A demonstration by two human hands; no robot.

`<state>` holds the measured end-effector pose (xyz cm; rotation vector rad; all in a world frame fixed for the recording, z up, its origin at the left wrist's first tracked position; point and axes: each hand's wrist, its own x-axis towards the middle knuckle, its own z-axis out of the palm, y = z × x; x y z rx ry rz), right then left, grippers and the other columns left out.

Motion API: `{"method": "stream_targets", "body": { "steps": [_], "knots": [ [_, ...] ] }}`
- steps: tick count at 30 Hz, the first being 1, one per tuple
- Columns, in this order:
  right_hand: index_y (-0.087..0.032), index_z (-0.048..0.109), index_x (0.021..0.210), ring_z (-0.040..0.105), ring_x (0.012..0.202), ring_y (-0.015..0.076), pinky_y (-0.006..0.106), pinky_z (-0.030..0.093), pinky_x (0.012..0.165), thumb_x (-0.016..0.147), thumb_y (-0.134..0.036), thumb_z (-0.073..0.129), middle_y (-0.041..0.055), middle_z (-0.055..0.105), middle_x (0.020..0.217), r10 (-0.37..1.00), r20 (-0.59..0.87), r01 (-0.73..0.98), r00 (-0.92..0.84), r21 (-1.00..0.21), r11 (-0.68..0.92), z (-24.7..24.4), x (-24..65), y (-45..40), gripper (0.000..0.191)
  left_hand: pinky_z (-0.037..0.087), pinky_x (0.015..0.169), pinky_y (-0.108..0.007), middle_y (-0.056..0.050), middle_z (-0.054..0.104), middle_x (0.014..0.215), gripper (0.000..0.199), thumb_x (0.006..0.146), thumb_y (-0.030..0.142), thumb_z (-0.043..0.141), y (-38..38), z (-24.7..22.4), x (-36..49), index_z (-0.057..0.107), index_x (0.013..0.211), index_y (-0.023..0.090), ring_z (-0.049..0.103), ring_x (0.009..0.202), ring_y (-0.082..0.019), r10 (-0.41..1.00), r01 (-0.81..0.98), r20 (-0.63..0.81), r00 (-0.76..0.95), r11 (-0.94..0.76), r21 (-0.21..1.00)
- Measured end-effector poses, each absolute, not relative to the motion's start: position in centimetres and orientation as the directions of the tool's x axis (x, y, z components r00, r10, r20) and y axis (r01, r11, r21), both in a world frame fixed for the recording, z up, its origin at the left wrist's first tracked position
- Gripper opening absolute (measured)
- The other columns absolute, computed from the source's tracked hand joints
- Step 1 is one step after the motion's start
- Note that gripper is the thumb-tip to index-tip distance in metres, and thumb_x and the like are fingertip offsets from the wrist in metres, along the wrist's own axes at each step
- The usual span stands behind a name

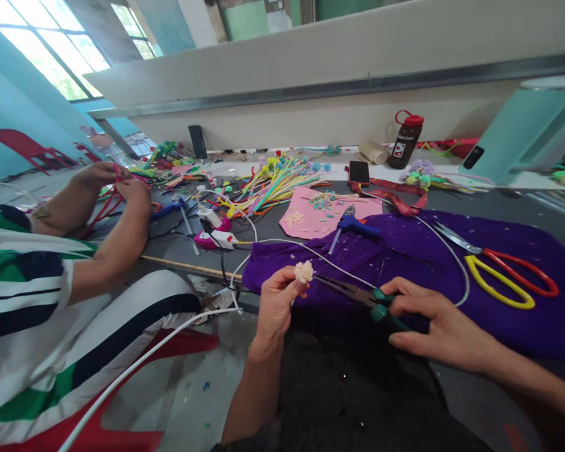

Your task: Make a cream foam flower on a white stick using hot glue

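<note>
My left hand (279, 301) pinches a small cream-coloured fluffy flower-like piece (304, 272) between thumb and fingers. My right hand (435, 323) is wrapped round the green handles of dark long-nose pliers (351, 290). Their slim tips point left and reach the side of the cream piece; whether they grip it I cannot make out. Beneath both hands a purple cloth (419, 263) covers the table edge and my lap. A blue glue gun (358, 226) lies on the cloth, beyond my hands. Big scissors (480, 251) with red and yellow handles rest on the right.
A pink sheet (306, 220) carries small cut pieces. Colourful fuzzy stems (273, 191) are heaped behind it. A white cable (311, 251) runs from a power strip (216, 240) across the cloth. At left another person's hands (117, 179) hold pink stems. A bottle (405, 141) and phone (359, 173) stand farther back.
</note>
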<state>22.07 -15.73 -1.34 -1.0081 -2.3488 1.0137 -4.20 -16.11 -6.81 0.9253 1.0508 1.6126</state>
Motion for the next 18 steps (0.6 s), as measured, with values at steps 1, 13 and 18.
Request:
{"method": "stream_targets", "body": {
  "steps": [1,13,18],
  "knots": [
    [-0.018,0.054,0.069,0.053,0.085,0.0173,0.03,0.043,0.075,0.068,-0.022,0.064,0.0036,0.051,0.1,0.745,0.067,0.461,-0.663,-0.748,0.477,-1.41,22.05,-15.69,0.01,0.041,0.05,-0.019,-0.001,0.061,0.068,0.012,0.062,0.022,0.072,-16.13,-6.83,-4.2,0.065,0.07,0.016,0.053,0.056,-0.009,0.964,-0.294,0.095,-0.248,-0.169,0.941],
    [-0.018,0.053,0.073,0.051,0.09,0.0184,0.028,0.041,0.078,0.067,-0.028,0.066,0.0038,0.051,0.102,0.723,0.038,0.427,-0.689,-0.786,0.448,-1.78,22.27,-15.82,0.017,0.041,0.05,-0.02,0.0,0.062,0.068,0.014,0.064,0.023,0.071,-16.3,-6.69,-3.92,0.064,0.073,0.016,0.054,0.057,-0.01,0.95,-0.231,0.113,-0.292,-0.184,0.955],
    [-0.019,0.053,0.077,0.049,0.1,0.0229,0.031,0.04,0.083,0.066,-0.026,0.066,0.0052,0.051,0.108,0.713,-0.001,0.424,-0.701,-0.804,0.416,-2.03,22.36,-16.07,0.018,0.035,0.043,-0.018,-0.001,0.063,0.065,0.017,0.068,0.028,0.067,-16.51,-6.33,-3.91,0.061,0.078,0.015,0.049,0.049,-0.007,0.965,-0.286,0.037,-0.261,-0.114,0.951]
  ]
}}
